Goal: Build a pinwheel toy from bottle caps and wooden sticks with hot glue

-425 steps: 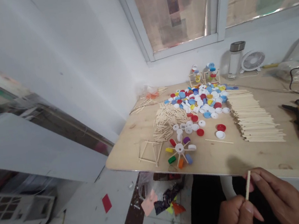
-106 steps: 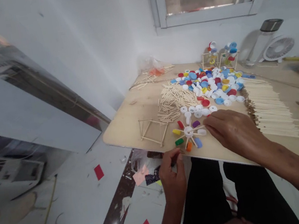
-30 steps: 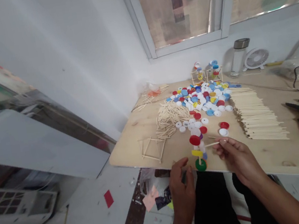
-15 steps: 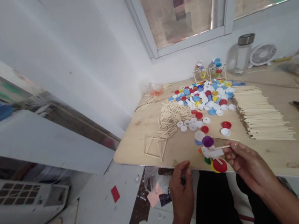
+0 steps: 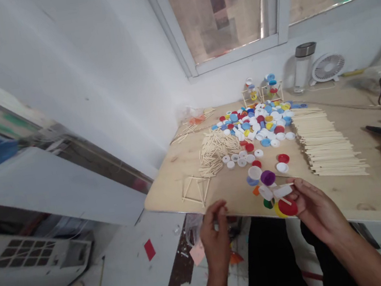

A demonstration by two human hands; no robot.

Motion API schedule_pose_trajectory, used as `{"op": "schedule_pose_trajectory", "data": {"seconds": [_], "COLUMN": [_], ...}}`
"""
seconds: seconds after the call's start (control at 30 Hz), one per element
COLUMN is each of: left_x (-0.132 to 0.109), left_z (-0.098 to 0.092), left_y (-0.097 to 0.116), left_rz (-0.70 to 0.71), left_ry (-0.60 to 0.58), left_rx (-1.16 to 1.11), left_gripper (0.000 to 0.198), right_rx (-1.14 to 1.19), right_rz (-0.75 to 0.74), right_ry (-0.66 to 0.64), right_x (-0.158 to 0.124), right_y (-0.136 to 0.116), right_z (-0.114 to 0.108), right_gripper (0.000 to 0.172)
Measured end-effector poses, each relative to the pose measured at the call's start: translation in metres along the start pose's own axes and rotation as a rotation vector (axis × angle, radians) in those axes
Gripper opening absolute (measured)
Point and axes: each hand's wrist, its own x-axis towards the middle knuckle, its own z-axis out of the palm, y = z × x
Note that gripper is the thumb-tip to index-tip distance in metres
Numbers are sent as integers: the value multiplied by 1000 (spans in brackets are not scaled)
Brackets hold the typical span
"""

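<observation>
Right hand (image 5: 317, 210): fingers (image 5: 299, 189) clenched on the cap wheel (image 5: 266, 193), pinching its stick.
Left hand (image 5: 214, 235): fingers curled, apart from wheel, at near edge of table (image 5: 171, 184); grip cannot be told.
Wheel: over near edge; stick roughly level, pointing right.
Room: bare table leftward to stick frame (image 5: 194, 192); loose caps (image 5: 256, 128) just beyond.

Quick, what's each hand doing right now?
Left hand: fingers curled, cannot tell if it holds anything.
Right hand: closed, holding the bottle-cap wheel.
</observation>
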Motion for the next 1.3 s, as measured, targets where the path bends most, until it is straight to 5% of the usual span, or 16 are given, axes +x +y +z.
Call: {"op": "schedule_pose_trajectory", "data": {"seconds": [0.13, 0.23, 0.53, 0.73, 0.9, 1.0, 1.3], "left_x": [36, 65, 111, 108, 102, 109, 150], "left_z": [-32, -54, -70, -65, -65, -65, -60], "left_y": [-23, -36, -56, -59, -50, -42, -37], "left_rz": [11, 17, -65, -40, 370, 581, 763], "left_ry": [271, 353, 102, 124, 257, 121, -200], "left_rx": [75, 168, 365, 393, 648, 887, 1225], "left_gripper": [34, 36, 38, 36, 33, 37, 31], "right_rx": [-13, -23, 17, 39, 28, 16, 17], "right_rz": [-21, -22, -17, -16, -20, -29, -45], "right_ry": [8, -14, -33, -52, -51, -60, -89], "right_x": [-1, -1, 0, -1, -2, -1, 3], "right_y": [-1, 1, 5, 4, 4, 5, 9], "right_z": [-1, -6, -16, -15, -15, -15, -21], "right_gripper": [23, 23, 23, 23, 24, 24, 23]}}
